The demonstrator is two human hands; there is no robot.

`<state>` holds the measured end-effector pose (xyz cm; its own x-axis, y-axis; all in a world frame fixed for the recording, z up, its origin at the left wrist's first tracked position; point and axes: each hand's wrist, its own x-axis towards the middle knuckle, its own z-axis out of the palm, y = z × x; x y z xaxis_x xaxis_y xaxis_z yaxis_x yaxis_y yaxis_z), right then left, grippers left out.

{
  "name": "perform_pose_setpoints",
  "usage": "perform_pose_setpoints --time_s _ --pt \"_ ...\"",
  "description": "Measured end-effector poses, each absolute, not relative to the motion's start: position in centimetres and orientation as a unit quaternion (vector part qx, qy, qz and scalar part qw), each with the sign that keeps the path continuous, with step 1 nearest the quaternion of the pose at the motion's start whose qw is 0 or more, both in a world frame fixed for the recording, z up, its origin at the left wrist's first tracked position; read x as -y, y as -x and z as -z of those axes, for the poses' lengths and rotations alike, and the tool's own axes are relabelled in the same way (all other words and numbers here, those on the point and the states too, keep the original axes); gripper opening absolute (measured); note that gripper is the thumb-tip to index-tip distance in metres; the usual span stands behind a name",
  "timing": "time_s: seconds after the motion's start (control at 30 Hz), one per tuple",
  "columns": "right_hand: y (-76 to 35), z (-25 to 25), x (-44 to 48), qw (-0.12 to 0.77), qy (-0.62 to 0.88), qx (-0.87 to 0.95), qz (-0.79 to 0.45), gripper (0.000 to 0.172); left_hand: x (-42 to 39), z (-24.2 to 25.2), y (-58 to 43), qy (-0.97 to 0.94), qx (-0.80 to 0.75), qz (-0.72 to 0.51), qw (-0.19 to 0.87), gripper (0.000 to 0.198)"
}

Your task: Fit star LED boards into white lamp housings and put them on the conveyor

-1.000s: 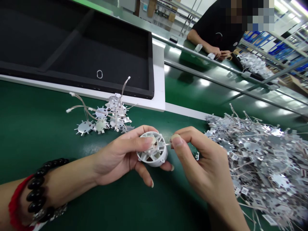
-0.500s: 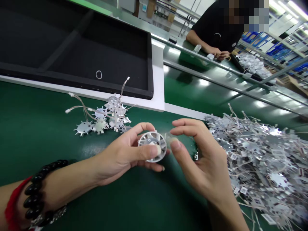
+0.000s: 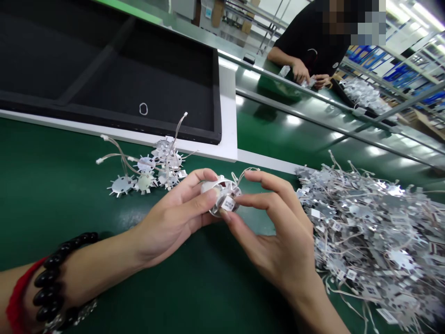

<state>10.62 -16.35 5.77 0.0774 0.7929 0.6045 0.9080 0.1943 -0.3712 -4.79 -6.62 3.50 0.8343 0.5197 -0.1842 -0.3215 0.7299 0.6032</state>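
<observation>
My left hand (image 3: 184, 208) is closed around a white round plastic housing (image 3: 208, 187), thumb on its near face and fingers behind it. The housing is tilted, and a silvery part sits at its open side. On that part is a small white label (image 3: 228, 203) with dark print. My right hand (image 3: 278, 227) pinches the labelled part between thumb and a finger, right at the housing. A thin pale cable (image 3: 243, 174) loops out by the right index fingertip. How far the part sits inside the housing is hidden by my fingers.
Several star-shaped metal plates with cables (image 3: 146, 181) lie left of my hands. A large heap of similar plates (image 3: 378, 232) covers the right side. A black tray (image 3: 217, 99) holds a pale loop (image 3: 143, 109). Across the bench a co-worker (image 3: 306, 46) handles small pale pieces.
My right hand has moved left from beside the housing and now grips the labelled part at it. The housing has tilted and a cable shows. The co-worker's hands have moved apart.
</observation>
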Motion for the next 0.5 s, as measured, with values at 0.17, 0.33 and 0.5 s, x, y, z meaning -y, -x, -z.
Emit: perform_pose_setpoints --time_s 0.17,0.33,0.5 --pt "-10.21 -5.73 16.41 0.406 0.648 0.644 0.025 0.011 6.55 -3.52 4.77 -0.297 -0.180 -0.233 0.908 0.024" --pt "-10.02 -5.75 16.46 0.431 0.675 0.597 -0.047 0.016 6.64 -3.57 4.80 -0.304 -0.188 -0.230 0.905 0.025" --pt "-9.99 -5.89 16.39 0.423 0.675 0.603 -0.057 0.017 6.75 -3.39 4.74 -0.332 -0.174 -0.233 0.897 0.034"
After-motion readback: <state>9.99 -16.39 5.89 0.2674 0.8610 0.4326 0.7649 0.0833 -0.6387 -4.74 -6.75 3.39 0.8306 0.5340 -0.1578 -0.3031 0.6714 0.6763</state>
